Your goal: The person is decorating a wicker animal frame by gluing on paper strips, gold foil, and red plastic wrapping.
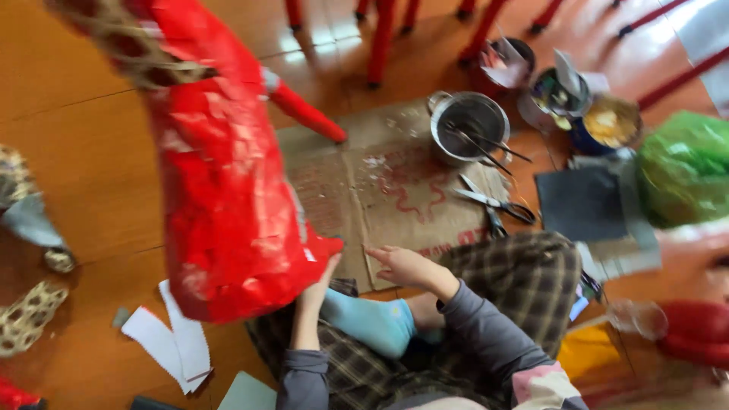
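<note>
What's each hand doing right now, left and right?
Left hand: pressed against the base of the red paper-covered figure; grip cannot be told.
Right hand: open, empty, fingers resting on the cardboard sheet.

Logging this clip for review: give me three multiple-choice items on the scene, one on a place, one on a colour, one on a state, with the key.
1. Where do the scissors lie?
A. on the cardboard, below the pot
B. inside the pot
C. on the green bag

2. What colour is the sock?
A. yellow
B. light blue
C. black

3. What is the left hand doing?
A. resting flat on the cardboard
B. holding the scissors
C. touching the lower edge of the red figure

Key: 1 A, the scissors lie on the cardboard's right part, just under the metal pot. 2 B, the foot across the plaid lap wears light blue. 3 C, the left hand reaches up to the paper-covered red figure's base, while the right hand rests on the cardboard edge.
</note>
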